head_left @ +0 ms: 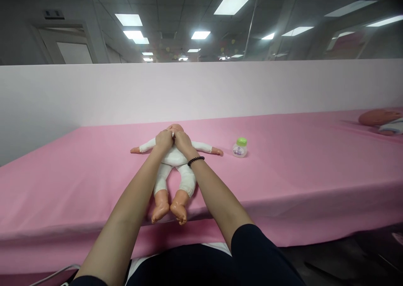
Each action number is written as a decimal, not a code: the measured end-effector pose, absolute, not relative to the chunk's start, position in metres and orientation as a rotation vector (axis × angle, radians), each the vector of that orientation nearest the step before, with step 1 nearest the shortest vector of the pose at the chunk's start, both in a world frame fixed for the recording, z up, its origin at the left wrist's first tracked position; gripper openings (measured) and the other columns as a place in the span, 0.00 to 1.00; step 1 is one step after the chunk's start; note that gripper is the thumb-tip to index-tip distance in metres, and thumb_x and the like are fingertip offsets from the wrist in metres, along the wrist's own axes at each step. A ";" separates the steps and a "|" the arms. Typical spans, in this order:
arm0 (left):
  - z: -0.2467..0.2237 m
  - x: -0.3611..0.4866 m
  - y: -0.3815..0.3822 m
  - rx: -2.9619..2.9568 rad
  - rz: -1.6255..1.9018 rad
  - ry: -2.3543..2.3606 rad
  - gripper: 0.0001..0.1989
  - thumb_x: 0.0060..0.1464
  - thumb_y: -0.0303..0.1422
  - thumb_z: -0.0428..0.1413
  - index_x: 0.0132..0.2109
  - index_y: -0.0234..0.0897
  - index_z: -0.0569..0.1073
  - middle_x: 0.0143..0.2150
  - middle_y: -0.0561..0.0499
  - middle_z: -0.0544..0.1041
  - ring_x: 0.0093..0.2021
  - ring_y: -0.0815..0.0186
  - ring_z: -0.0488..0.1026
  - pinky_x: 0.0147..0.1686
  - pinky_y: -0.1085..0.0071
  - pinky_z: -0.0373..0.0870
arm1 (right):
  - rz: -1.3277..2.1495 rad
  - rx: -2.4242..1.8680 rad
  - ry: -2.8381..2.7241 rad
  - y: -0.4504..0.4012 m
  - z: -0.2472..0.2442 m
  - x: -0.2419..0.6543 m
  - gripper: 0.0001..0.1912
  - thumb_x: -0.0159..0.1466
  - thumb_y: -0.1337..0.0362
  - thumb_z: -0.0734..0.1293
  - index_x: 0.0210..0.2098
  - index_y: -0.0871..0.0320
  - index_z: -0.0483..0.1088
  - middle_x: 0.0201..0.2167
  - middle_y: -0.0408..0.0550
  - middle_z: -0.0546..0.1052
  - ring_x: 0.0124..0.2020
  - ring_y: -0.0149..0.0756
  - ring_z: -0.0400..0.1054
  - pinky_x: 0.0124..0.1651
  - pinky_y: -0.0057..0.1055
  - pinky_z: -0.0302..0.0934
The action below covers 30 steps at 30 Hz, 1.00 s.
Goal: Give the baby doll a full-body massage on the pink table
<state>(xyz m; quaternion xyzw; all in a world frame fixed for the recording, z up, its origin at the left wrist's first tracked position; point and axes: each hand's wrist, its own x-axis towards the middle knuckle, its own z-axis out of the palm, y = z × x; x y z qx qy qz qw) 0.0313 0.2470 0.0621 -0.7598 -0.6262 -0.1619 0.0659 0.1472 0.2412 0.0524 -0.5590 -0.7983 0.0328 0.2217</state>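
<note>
A baby doll [173,157] with a white cloth body and bare plastic hands and feet lies on the pink cover, arms spread and feet toward me. My left hand [164,141] and my right hand [183,143] meet over its neck and lower face, both with curled fingers. A small bit of white shows between them; I cannot make out what the fingers hold. Most of the doll's head is hidden behind my hands. To the right of the doll's arm stands a small clear jar [239,149] with a green lid. A dark beaded bracelet circles my right wrist.
The pink cover [299,160] drapes over the table's front edge. A white low wall [201,91] runs along the back, with glass above it. Another doll [379,117] lies at the far right. A pale cable [55,274] shows at the lower left.
</note>
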 end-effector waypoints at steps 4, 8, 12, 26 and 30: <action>0.063 0.033 0.254 -2.317 -0.454 -1.898 0.21 0.66 0.28 0.49 0.63 0.31 0.72 0.51 0.35 0.81 0.53 0.54 0.78 0.52 0.66 0.73 | 0.091 -1.491 -2.140 0.247 0.048 0.146 0.28 0.73 0.72 0.55 0.69 0.53 0.64 0.54 0.51 0.79 0.53 0.43 0.72 0.52 0.31 0.61; 0.068 0.032 0.256 -2.302 -0.487 -1.874 0.21 0.68 0.30 0.46 0.63 0.33 0.72 0.57 0.35 0.77 0.57 0.53 0.75 0.54 0.64 0.72 | 0.086 -1.538 -2.015 0.254 0.045 0.146 0.22 0.74 0.71 0.54 0.60 0.62 0.72 0.54 0.58 0.78 0.55 0.46 0.71 0.54 0.33 0.62; 0.066 0.034 0.262 -2.319 -0.511 -1.895 0.18 0.67 0.29 0.48 0.59 0.31 0.76 0.56 0.33 0.78 0.57 0.52 0.75 0.55 0.63 0.71 | 0.115 -1.547 -1.934 0.261 0.039 0.145 0.20 0.73 0.72 0.56 0.59 0.64 0.73 0.54 0.61 0.78 0.54 0.47 0.72 0.57 0.35 0.62; 0.030 -0.021 0.255 -2.132 -1.515 -2.260 0.20 0.61 0.42 0.57 0.56 0.36 0.67 0.50 0.41 0.79 0.50 0.52 0.77 0.51 0.59 0.70 | 0.267 -1.478 -1.314 0.278 0.052 0.174 0.16 0.74 0.63 0.55 0.53 0.60 0.70 0.55 0.58 0.76 0.57 0.42 0.70 0.58 0.35 0.63; -0.004 -0.031 0.245 -1.950 -1.900 -2.474 0.29 0.60 0.43 0.59 0.60 0.31 0.60 0.54 0.35 0.76 0.56 0.50 0.76 0.55 0.57 0.71 | 0.396 -1.541 -1.194 0.296 0.075 0.168 0.25 0.72 0.57 0.59 0.65 0.60 0.59 0.63 0.64 0.67 0.58 0.47 0.69 0.58 0.39 0.65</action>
